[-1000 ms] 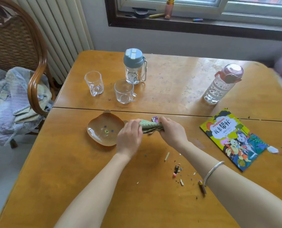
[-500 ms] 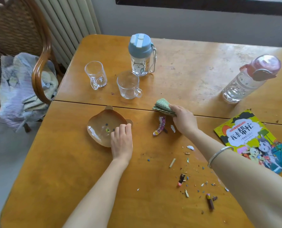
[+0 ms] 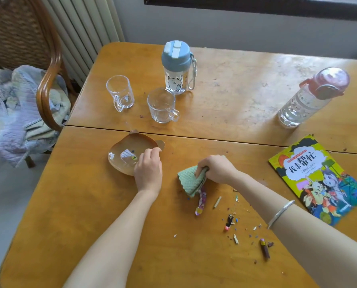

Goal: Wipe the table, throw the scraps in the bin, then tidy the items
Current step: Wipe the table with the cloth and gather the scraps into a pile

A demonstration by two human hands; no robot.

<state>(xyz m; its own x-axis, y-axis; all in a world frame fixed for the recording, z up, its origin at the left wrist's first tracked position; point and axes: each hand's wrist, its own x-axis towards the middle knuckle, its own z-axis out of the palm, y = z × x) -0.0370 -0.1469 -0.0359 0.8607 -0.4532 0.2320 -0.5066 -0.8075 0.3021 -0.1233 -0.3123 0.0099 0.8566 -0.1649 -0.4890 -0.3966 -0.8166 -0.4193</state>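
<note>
Scraps [image 3: 228, 222] lie strewn over the worktop [image 3: 86, 215] from 4 to 5 o'clock of the cloth [image 3: 189, 180]: crumbs, a pale splinter, a dark stub nearest me. A shiny wrapper [image 3: 201, 201] touches the cloth's near edge at 6 o'clock, its top end seemingly tucked under the folds.

My right grip [image 3: 217, 169] is clenched on the folded green cloth and presses it onto the wood. My left grip [image 3: 148, 171] rests on the 4 o'clock rim of the bear-shaped plate [image 3: 119, 161], fingers bent; whether it truly pinches the rim I cannot tell.

Farther out, the book [image 3: 317, 177] lies at 3 o'clock, the glass mug [image 3: 163, 106] and blue bottle [image 3: 176, 67] at 12, and the pink bottle [image 3: 312, 96] at 2.

I judge the wiping barely begun, since most litter sits loose. The risks are plain. A fast stroke toward me would flick the light crumbs over the near edge onto the floor. My right forearm hangs over the scatter and could smear it sideways under the book. The wrapper may snag in the folds and ride along instead of gathering. Leaning on the plate's rim could tip it. No bin is in view.
</note>
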